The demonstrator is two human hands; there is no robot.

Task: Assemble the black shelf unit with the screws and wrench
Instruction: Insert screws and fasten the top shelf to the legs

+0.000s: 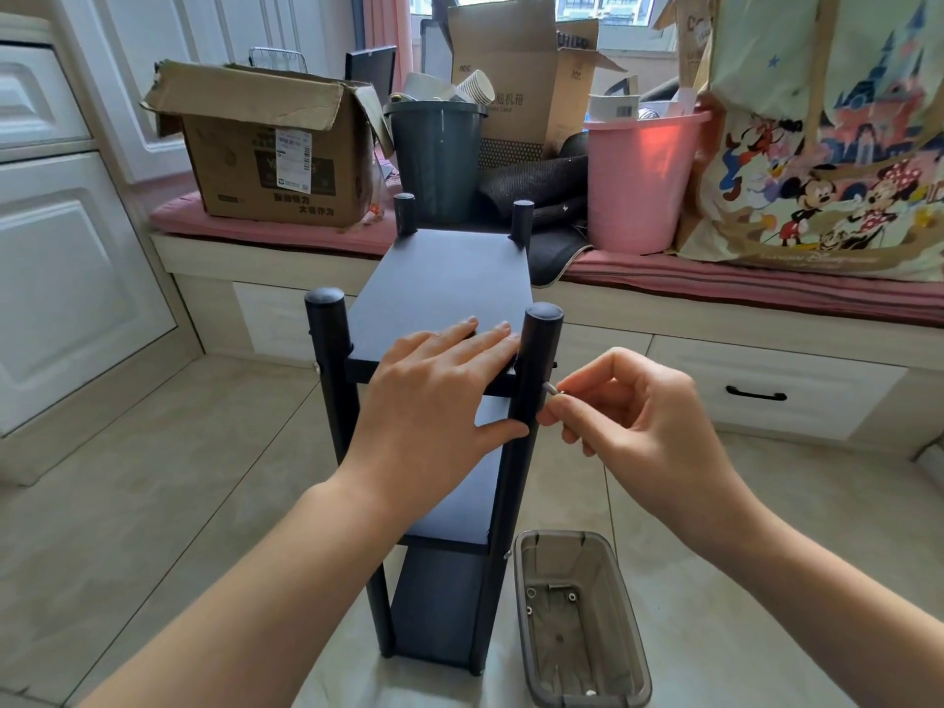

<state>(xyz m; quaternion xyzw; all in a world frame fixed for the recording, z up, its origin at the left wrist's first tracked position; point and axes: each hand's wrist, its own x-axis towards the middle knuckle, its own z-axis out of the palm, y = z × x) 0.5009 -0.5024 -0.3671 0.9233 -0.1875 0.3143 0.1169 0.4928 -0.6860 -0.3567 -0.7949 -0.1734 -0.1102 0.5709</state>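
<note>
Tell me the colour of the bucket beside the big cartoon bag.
Pink bucket, clearest in the head view.

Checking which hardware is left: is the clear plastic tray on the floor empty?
No, the clear plastic tray beside the black shelf unit holds several small screws and washers on its bottom.

Bright, even daylight came from window (603, 7) at top; shadows soft on floor tiles (153, 503). Focus sharp centrally; wide-angle bending showed at edges.

Screw (551, 389) tip hidden in near-right post (531, 380), left hand (434, 401) covers shelf front edge, tray (577, 615) bits too small to ID, forearms cut off at bottom.
</note>
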